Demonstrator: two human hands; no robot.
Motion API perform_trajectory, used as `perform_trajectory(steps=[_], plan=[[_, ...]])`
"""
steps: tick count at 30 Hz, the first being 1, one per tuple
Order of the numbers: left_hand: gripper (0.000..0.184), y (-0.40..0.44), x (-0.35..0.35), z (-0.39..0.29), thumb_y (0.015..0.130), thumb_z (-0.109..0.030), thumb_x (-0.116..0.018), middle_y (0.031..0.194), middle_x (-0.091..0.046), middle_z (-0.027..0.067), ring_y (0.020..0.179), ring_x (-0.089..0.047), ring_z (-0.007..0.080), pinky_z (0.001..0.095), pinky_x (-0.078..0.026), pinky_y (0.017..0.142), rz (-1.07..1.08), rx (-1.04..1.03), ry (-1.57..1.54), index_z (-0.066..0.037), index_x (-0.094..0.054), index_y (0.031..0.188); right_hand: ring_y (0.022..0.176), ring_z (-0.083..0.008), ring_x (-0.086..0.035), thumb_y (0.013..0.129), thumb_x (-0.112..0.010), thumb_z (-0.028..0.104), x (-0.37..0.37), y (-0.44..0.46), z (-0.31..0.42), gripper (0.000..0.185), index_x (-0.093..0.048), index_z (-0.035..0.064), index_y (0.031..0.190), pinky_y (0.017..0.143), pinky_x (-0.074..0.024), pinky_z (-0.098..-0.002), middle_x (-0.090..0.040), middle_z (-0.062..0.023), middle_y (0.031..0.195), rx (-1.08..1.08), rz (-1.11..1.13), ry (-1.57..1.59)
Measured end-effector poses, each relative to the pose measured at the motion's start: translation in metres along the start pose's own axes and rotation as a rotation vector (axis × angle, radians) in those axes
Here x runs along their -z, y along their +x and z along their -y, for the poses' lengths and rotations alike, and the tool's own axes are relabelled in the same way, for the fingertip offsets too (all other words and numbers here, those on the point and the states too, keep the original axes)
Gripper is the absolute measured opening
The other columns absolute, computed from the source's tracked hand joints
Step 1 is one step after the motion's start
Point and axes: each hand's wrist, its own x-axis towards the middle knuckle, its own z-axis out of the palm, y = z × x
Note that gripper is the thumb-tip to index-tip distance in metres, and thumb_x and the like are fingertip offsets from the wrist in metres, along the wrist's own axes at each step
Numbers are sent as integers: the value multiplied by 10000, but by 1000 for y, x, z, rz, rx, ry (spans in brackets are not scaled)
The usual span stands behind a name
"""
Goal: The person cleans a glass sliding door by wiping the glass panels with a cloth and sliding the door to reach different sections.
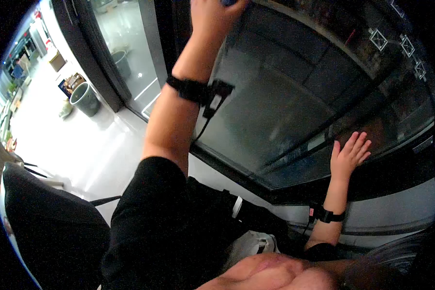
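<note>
My left hand point(211, 18) reaches up to the top edge of the head view, in front of a dark glass pane point(270, 92). Its fingers curl around a dark blue thing point(228, 2), mostly cut off by the frame, so its kind cannot be made out. Lower at the right, my right hand point(349, 157) is open with fingers spread, close to the lower part of the glass. Whether it touches the pane is unclear. Black straps with small devices circle both wrists, the left one point(191, 90) and the right one point(329, 215).
A dark door frame point(94, 53) stands left of the glass. Beyond it are a grey bin point(85, 99) and a box point(71, 83) on the pale floor point(58, 140). A black chair back point(48, 227) is close at the lower left. White cube-like marks point(378, 39) show on the glass.
</note>
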Motion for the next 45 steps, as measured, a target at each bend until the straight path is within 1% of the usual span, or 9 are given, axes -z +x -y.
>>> perform_trajectory(steps=[9,14,17,19,20,24,31,39,45], plan=[[702,-235,2,81,685,-263,-667,1321,-317,297,1234,-289,455,457,-247,1037,170,223,98,58,-379,1238,1314,-402,-187,848,-524,417,-7,2,2,690,-234,111,1394,1025,-147,-569,-218,-135,1450,9,-82,6],[698,-328,8,78,730,-303,-655,1304,-325,303,1198,-326,448,424,-255,1027,152,720,-97,70,-366,1245,1318,-405,-177,849,-523,417,-5,2,1,699,-229,95,1395,1029,-154,-562,-186,-142,1459,13,-57,-1],[650,-304,0,77,733,-285,-649,1291,-344,300,1201,-326,445,438,-245,1029,19,685,-149,67,-396,1217,1317,-398,-188,837,-542,436,-5,-2,-1,752,-212,50,1391,1035,-176,-542,-169,-158,1459,57,-60,15],[580,-240,1,67,796,-311,-611,1283,-380,265,1211,-326,413,414,-214,1045,79,333,-78,52,-418,1205,1316,-392,-195,829,-554,448,-8,-12,-3,780,-206,31,1388,1038,-192,-528,-168,-168,1456,53,-50,97],[609,-214,-12,69,745,-298,-641,1308,-304,351,1250,-242,484,471,-168,1069,26,221,29,116,-440,1144,1337,-378,-139,844,-544,446,-5,-16,-3,824,-115,30,1411,1043,-187,-516,-103,-183,1465,49,16,84],[802,-54,-15,3,735,-425,-647,1324,-273,357,1240,-264,488,485,-209,1054,118,-49,-88,153,-366,1213,1334,-357,-168,839,-540,471,8,-35,-14,815,-145,41,1408,1026,-212,-539,-122,-171,1464,-123,71,54],[794,36,-32,-61,795,-438,-569,1374,-227,308,1280,-203,445,473,-195,1057,5,71,98,133,-302,1277,1315,-348,-224,870,-514,327,-4,-56,-32,615,-263,108,1387,1020,-214,-553,-231,-60,1453,-210,221,-184],[817,-151,-32,-12,703,-372,-672,1311,-258,374,1219,-254,529,521,-212,1040,31,-30,91,139,-325,1239,1309,-375,-216,852,-530,233,-27,-69,-35,559,-331,99,1356,1040,-161,-552,-265,-79,1435,-207,6,-27],[779,-325,-10,-14,681,-316,-681,1322,-224,373,1228,-198,549,549,-173,1045,323,385,-109,87,-342,1256,1307,-391,-209,849,-526,224,-29,-69,-34,556,-332,92,1354,1048,-127,-549,-280,-93,1426,-191,-42,-2]])
